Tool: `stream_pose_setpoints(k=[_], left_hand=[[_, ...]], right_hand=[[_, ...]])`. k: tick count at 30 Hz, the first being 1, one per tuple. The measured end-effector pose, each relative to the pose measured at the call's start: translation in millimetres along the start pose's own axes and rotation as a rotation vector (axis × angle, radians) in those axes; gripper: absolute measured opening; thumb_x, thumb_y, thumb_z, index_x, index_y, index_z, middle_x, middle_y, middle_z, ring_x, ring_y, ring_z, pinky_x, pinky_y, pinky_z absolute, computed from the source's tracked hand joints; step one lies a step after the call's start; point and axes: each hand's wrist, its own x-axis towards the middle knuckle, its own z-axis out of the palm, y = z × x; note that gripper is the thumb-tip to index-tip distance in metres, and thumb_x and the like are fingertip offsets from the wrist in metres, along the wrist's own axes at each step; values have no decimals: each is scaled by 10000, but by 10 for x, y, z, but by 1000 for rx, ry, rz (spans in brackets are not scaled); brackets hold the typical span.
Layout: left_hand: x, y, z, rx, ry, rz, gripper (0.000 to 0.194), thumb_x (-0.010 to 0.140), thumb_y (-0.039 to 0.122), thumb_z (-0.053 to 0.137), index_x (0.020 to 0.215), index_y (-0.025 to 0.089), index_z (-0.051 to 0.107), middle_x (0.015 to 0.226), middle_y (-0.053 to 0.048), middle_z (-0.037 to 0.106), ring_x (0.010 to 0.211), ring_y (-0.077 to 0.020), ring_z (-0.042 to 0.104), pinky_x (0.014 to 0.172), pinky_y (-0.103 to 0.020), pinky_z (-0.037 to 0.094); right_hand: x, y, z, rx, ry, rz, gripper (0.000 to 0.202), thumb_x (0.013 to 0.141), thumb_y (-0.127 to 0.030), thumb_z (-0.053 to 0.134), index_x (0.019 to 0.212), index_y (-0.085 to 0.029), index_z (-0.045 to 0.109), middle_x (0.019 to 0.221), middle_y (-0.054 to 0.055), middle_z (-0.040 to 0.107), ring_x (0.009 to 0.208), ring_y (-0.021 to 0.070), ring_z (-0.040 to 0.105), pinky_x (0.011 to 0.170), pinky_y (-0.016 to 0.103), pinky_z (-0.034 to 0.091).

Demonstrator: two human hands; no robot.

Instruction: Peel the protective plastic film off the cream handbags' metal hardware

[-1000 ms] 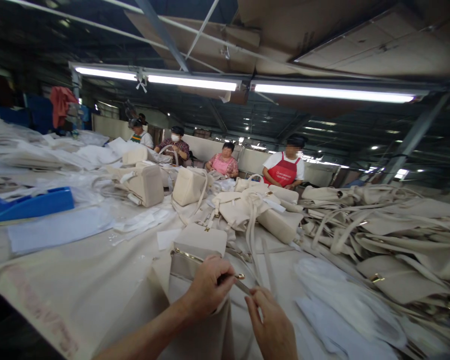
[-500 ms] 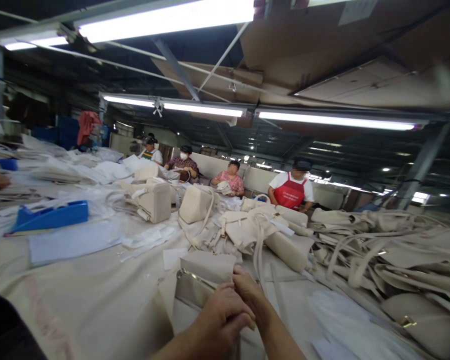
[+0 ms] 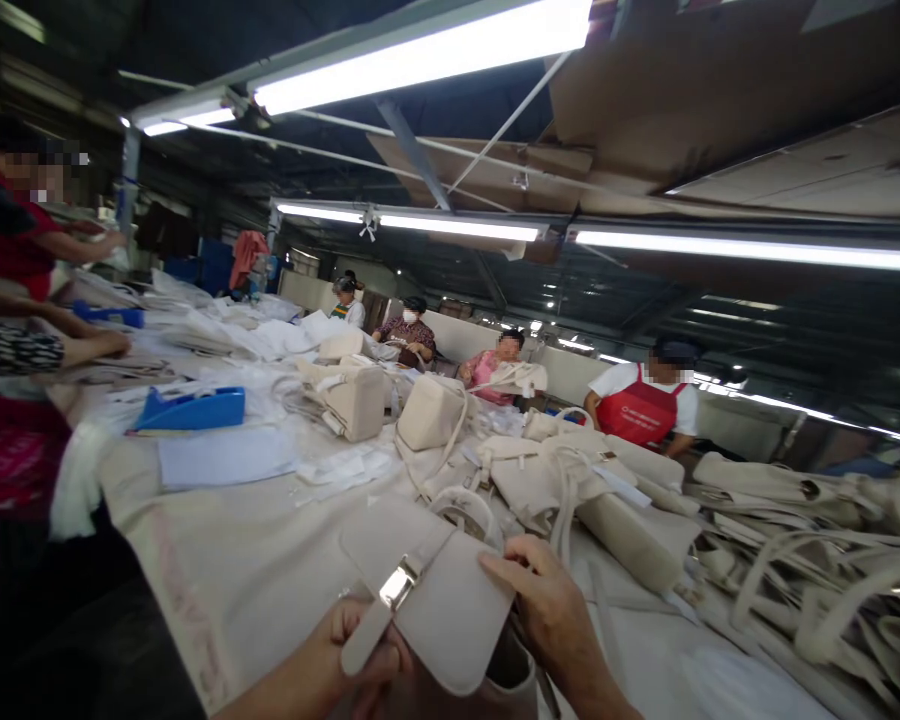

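Note:
A cream handbag (image 3: 441, 570) is in front of me, its flap tilted toward me with a strap and a metal clasp (image 3: 400, 583) across it. At the flap's lower left, my left hand (image 3: 360, 655) is closed around the loose end of the strap, just below the clasp. My right hand (image 3: 547, 600) grips the flap's right edge, thumb on top and fingers behind. Beneath the flap the bag's open mouth shows at the lower right; its body is mostly hidden. A curved handle (image 3: 469, 510) rises behind the flap.
Several cream bags (image 3: 431, 410) stand beyond, and a heap of them (image 3: 832, 550) lies on the right. A blue tape dispenser (image 3: 191, 408) and white paper sheets (image 3: 225, 457) lie on the left. Co-workers sit across the cloth-covered table (image 3: 270, 540); others stand at left.
My hands, earlier close together at the bag's edge, have moved apart. The flap now lies facing me with its clasp showing. The view has swung left, bringing co-workers into sight.

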Motion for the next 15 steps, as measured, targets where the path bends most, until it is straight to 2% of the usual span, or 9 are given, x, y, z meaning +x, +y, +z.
stream_pose_setpoints(k=[2, 3, 5, 7, 9, 11, 13, 15], left_hand=[[-20, -37, -192, 215, 217, -74, 355, 653, 526, 696, 670, 173, 659, 467, 36, 545, 340, -92, 406, 390, -216, 326], [-30, -14, -280, 338, 337, -51, 331, 686, 513, 655, 709, 183, 659, 522, 28, 579, 381, -107, 447, 418, -228, 368], [-29, 122, -417, 565, 562, 115, 303, 757, 472, 560, 854, 206, 669, 709, -16, 678, 617, -184, 614, 610, -295, 507], [31, 366, -492, 734, 689, 324, 331, 789, 429, 500, 984, 218, 665, 949, -62, 717, 929, -245, 653, 861, -377, 513], [163, 678, -506, 839, 657, 468, 349, 789, 395, 471, 1013, 217, 671, 1093, -81, 702, 1073, -263, 620, 985, -406, 460], [345, 996, -483, 919, 507, 528, 363, 767, 364, 449, 984, 210, 695, 1129, -76, 701, 1090, -257, 617, 1010, -394, 443], [546, 1246, -465, 1008, 314, 488, 408, 746, 405, 440, 963, 199, 717, 1102, -36, 722, 1070, -248, 631, 997, -389, 447], [753, 1378, -479, 1103, 173, 409, 511, 780, 525, 373, 915, 178, 723, 965, 42, 747, 996, -210, 655, 968, -403, 460]], right_hand=[[-62, 22, 55, -31, 69, 41, 258, 830, -181, 533, 916, -287, 752, 869, 41, 638, 801, 174, 601, 689, 269, 493], [-79, 25, 77, -37, 95, 91, 245, 833, -190, 523, 863, -278, 749, 869, 40, 638, 801, 175, 600, 692, 271, 490], [-86, 6, 100, -42, 98, 161, 221, 837, -234, 522, 769, -265, 730, 836, 31, 641, 776, 175, 596, 674, 268, 486], [-69, -60, 93, -56, 97, 157, 232, 845, -254, 521, 706, -260, 707, 793, 19, 637, 743, 169, 587, 649, 259, 479], [-43, -177, 48, -87, 129, 77, 250, 865, -218, 515, 707, -257, 703, 773, 15, 629, 734, 158, 572, 647, 251, 472], [-17, -325, -30, -132, 172, -25, 256, 882, -164, 515, 732, -248, 705, 772, 17, 623, 751, 151, 555, 667, 248, 467], [5, -452, -122, -175, 197, -79, 244, 891, -149, 531, 733, -235, 695, 767, 18, 619, 766, 150, 539, 679, 249, 464], [21, -506, -209, -208, 207, -65, 233, 897, -166, 548, 712, -222, 678, 775, 18, 623, 779, 148, 531, 685, 249, 461]])
